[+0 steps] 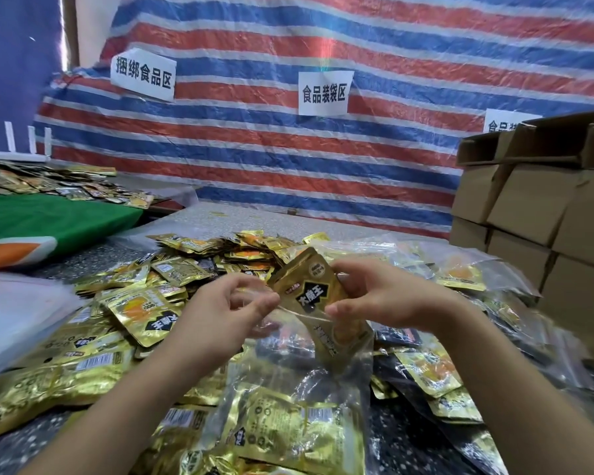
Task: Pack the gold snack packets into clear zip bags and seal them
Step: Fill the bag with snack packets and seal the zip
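One gold packet (306,289), long axis tilted toward eleven o'clock, sits half inside the clear zip bag (323,341) between our hands, the right hand (374,296) pinching it at three o'clock, the left hand (220,313) pinching the bag's mouth at nine.

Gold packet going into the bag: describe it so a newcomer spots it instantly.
Find the two hands above the heap of packets. The right hand grips the gold packet, half inside the clear zip bag that the left hand pinches open. Only it stands upright, airborne.

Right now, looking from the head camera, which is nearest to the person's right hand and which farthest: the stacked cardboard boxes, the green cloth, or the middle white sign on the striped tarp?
1. Cardboard boxes, right of the right hand.
2. Green cloth, far left.
3. Middle white sign, up on the tarp behind.
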A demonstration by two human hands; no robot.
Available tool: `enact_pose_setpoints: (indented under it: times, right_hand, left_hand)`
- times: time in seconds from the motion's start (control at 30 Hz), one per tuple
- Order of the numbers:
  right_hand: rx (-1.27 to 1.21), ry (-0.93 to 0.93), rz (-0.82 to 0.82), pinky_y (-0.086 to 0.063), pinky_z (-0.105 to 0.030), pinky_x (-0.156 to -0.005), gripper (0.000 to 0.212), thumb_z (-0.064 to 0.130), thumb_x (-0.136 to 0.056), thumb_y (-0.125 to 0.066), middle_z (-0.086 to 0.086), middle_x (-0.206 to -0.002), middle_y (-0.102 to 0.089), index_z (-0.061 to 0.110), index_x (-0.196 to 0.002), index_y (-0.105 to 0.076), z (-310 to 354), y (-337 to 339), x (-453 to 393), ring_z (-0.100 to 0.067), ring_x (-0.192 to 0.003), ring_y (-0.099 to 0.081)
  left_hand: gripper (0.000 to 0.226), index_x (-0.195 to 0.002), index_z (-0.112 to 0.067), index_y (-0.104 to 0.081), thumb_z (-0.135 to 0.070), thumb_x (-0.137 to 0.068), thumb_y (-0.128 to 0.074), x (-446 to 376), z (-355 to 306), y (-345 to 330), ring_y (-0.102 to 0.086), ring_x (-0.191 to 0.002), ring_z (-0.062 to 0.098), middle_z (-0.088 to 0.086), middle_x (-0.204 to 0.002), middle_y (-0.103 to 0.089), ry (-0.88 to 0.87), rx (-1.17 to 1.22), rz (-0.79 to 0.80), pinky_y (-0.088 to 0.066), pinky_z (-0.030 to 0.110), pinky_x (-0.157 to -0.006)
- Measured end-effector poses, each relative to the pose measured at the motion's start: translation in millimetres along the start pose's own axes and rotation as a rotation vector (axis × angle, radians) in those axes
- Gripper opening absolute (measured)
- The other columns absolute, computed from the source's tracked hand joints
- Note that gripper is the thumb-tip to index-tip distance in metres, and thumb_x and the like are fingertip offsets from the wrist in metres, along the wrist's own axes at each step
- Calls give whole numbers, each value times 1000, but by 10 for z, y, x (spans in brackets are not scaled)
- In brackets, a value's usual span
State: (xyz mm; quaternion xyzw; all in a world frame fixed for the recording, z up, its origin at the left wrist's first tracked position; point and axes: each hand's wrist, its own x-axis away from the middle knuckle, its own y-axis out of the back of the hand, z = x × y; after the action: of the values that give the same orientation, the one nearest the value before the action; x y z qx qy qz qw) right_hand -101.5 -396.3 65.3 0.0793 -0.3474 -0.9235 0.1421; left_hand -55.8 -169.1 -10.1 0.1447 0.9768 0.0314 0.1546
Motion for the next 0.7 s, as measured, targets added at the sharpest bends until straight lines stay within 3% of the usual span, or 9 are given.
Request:
enact_pose_setpoints:
  times: [0.1,0.17,0.27,0.37,0.5,0.63,0.7]
  right_hand:
    - [-12,-19,-44,-62,-36,-78,32,8,-89,-71,-9,-93,-76,11,-116,-56,-17,8,-9,-24,-89,-74]
    - [64,9,-36,-62,-36,-77,27,8,-89,-71,-8,-89,-75,14,-113,-59,-4,-5,-6,-24,-84,-74]
    - [110,40,-21,-62,-33,-75,26,10,-90,-71,-8,-91,-76,27,-107,-63,38,-13,8,-24,-83,-74]
    - [221,14,27,-59,-28,-70,29,14,-89,-72,5,-83,-75,27,-114,-66,73,-38,11,-16,-78,-74]
    - [420,-7,93,-51,-17,-61,22,19,-87,-72,13,-79,-73,32,-103,-67,86,-168,-32,-5,-73,-71]
    - [478,-15,53,-53,-18,-64,23,27,-90,-69,13,-90,-71,30,-112,-66,107,-171,-50,-2,-79,-70]
    - [484,9,-26,-52,-15,-65,28,45,-93,-63,15,-94,-70,27,-115,-65,146,-138,-30,2,-82,-68]
  left_hand:
    - [22,-89,-12,-73,-31,-85,-63,6,7,-42,-75,-71,22,7,-85,-77,37,13,2,-59,27,-56]
    - [24,-82,-14,-78,-26,-91,-60,7,18,-49,-75,-71,23,8,-84,-77,17,41,-12,-61,31,-59]
    - [27,-77,-22,-80,-33,-88,-58,21,-6,-45,-75,-72,22,4,-81,-77,-18,60,-28,-62,33,-62]
    - [32,-76,-18,-80,-42,-78,-58,36,-25,-68,-74,-72,22,3,-82,-77,-58,49,-28,-60,31,-61]
    - [37,-75,-13,-79,-44,-77,-59,78,-53,-105,-65,-53,6,6,-71,-75,-116,-14,-36,-48,16,-49]
    - [29,-78,-19,-80,-38,-84,-59,79,-62,-107,-69,-57,13,6,-71,-75,-117,38,-71,-50,21,-46]
    - [26,-77,-26,-80,-40,-86,-59,69,-73,-92,-71,-61,21,5,-73,-75,-114,65,-131,-54,26,-51]
